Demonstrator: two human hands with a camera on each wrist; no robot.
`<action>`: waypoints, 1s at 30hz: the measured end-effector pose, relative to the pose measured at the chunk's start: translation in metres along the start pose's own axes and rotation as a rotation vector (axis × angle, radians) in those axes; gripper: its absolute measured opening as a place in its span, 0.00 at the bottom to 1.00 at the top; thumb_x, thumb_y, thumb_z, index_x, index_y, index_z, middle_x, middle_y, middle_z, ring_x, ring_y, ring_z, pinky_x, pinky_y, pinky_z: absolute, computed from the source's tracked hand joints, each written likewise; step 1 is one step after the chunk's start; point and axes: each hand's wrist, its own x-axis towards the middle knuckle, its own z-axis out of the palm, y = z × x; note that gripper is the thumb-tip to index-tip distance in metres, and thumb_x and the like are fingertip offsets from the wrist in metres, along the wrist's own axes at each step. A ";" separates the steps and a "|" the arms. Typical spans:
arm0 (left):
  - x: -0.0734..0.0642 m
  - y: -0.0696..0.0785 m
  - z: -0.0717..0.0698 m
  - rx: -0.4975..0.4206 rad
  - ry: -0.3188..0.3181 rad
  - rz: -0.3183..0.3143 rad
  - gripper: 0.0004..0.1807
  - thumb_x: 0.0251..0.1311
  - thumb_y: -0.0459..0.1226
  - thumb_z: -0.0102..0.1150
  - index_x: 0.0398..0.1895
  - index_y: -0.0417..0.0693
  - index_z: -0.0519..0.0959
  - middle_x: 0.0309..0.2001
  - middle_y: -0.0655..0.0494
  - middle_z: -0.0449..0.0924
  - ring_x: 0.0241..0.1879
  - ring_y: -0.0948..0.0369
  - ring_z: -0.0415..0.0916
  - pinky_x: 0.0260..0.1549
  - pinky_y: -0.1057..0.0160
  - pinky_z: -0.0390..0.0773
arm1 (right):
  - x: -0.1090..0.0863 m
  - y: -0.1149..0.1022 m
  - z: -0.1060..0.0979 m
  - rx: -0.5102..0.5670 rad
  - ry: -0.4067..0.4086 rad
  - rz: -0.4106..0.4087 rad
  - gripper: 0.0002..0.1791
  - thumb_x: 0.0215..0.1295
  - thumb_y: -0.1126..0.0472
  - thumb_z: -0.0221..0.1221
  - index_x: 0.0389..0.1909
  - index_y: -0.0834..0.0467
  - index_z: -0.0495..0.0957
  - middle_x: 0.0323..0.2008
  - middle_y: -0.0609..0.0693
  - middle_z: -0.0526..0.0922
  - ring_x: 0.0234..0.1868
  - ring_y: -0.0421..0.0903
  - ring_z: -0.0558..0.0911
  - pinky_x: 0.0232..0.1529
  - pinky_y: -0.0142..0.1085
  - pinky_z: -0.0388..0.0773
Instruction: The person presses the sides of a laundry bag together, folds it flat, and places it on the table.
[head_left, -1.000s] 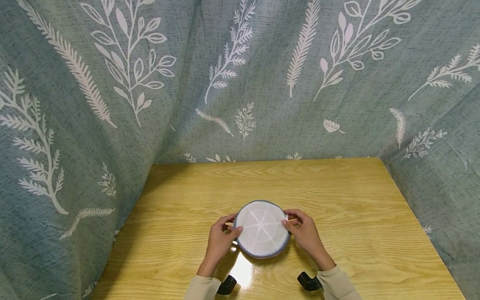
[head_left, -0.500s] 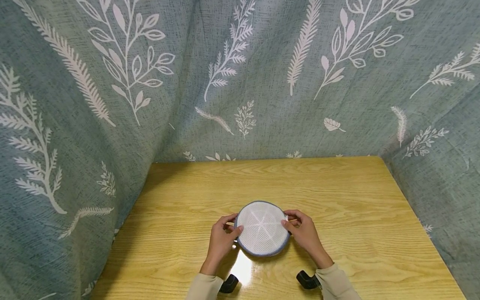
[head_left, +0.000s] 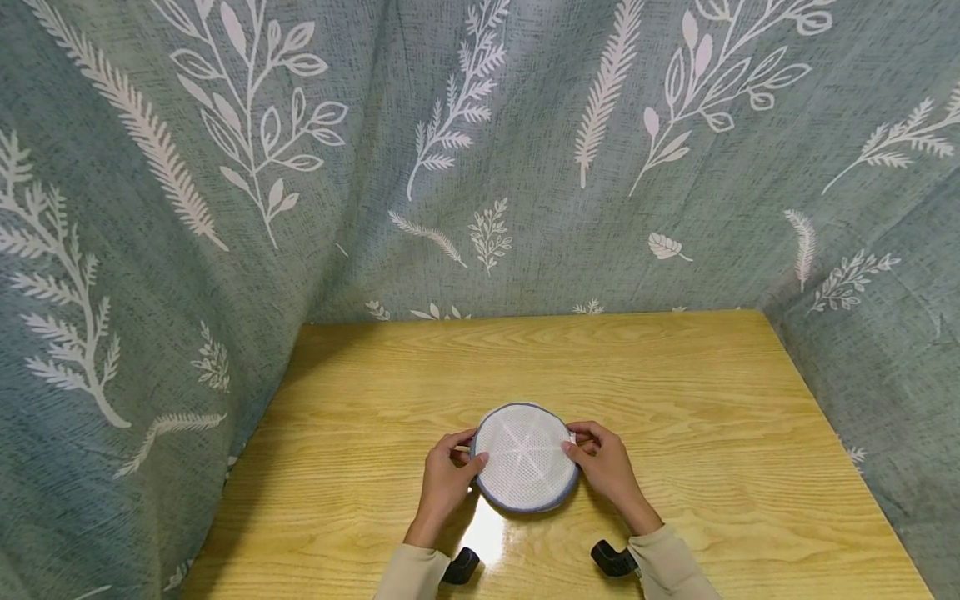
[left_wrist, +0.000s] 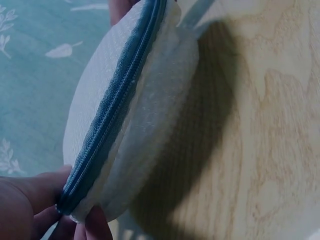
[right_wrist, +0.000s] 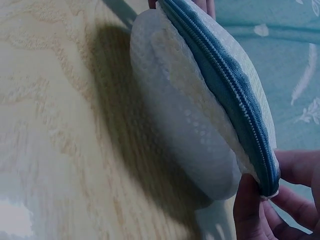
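Observation:
A round white mesh laundry bag [head_left: 522, 467] with a blue zipper edge is held between both hands near the table's front. My left hand [head_left: 448, 475] pinches its left rim, thumb on the mesh face and fingers behind. On the opposite rim, my right hand [head_left: 606, 467] grips in the same way. In the left wrist view the blue zipper [left_wrist: 117, 105] runs along the bag's edge, closed where it shows. The right wrist view shows the zipper [right_wrist: 227, 95] too, with the bag's bulging mesh [right_wrist: 185, 130] tilted over the table and casting a shadow.
The wood-grain table [head_left: 675, 392] spreads around the hands. Grey-green leaf-print curtains [head_left: 540, 167] hang behind it and along both sides. Black wrist mounts [head_left: 613, 558] stick out near the beige sleeves, and a light glare [head_left: 483, 533] lies on the tabletop.
The bag's face tilts slightly differently, with a bit of its far mesh now showing above the top rim. Both hands keep their hold with barely any shift.

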 end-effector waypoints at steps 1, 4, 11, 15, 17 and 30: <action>0.000 -0.001 0.000 0.003 0.002 0.002 0.22 0.59 0.24 0.73 0.58 0.28 0.83 0.46 0.41 0.83 0.37 0.59 0.77 0.30 0.72 0.77 | 0.000 0.000 0.000 -0.002 0.000 0.000 0.14 0.68 0.71 0.68 0.53 0.71 0.83 0.41 0.60 0.86 0.32 0.40 0.80 0.33 0.27 0.75; 0.001 -0.002 0.001 0.004 0.009 0.002 0.22 0.59 0.23 0.73 0.57 0.28 0.83 0.45 0.42 0.82 0.36 0.61 0.75 0.30 0.73 0.76 | 0.000 0.001 0.001 -0.006 0.001 -0.002 0.15 0.68 0.70 0.68 0.53 0.71 0.83 0.41 0.60 0.86 0.32 0.41 0.80 0.33 0.27 0.75; 0.000 -0.004 0.003 0.011 0.025 -0.013 0.21 0.57 0.23 0.73 0.56 0.29 0.84 0.43 0.43 0.81 0.35 0.62 0.74 0.30 0.74 0.75 | 0.002 0.004 0.004 -0.020 0.006 0.002 0.14 0.66 0.71 0.69 0.51 0.70 0.84 0.39 0.59 0.85 0.32 0.41 0.80 0.34 0.28 0.76; 0.000 -0.006 0.004 0.022 0.031 -0.011 0.21 0.57 0.23 0.74 0.55 0.29 0.85 0.43 0.44 0.81 0.34 0.62 0.74 0.29 0.73 0.75 | 0.003 0.006 0.005 -0.025 0.005 0.003 0.14 0.66 0.71 0.69 0.51 0.71 0.84 0.38 0.59 0.85 0.32 0.41 0.80 0.33 0.28 0.76; 0.001 -0.007 0.004 0.022 0.033 -0.010 0.21 0.56 0.22 0.74 0.55 0.29 0.85 0.42 0.44 0.81 0.33 0.62 0.73 0.29 0.73 0.74 | 0.003 0.007 0.006 -0.031 0.006 0.007 0.13 0.66 0.71 0.69 0.50 0.70 0.84 0.38 0.58 0.84 0.31 0.41 0.80 0.33 0.28 0.76; -0.002 -0.012 0.005 0.044 0.041 0.019 0.20 0.58 0.23 0.73 0.55 0.32 0.85 0.43 0.45 0.80 0.35 0.62 0.74 0.32 0.72 0.76 | -0.002 0.008 0.009 -0.067 0.021 -0.053 0.14 0.67 0.71 0.69 0.52 0.67 0.84 0.40 0.57 0.84 0.36 0.43 0.82 0.36 0.29 0.79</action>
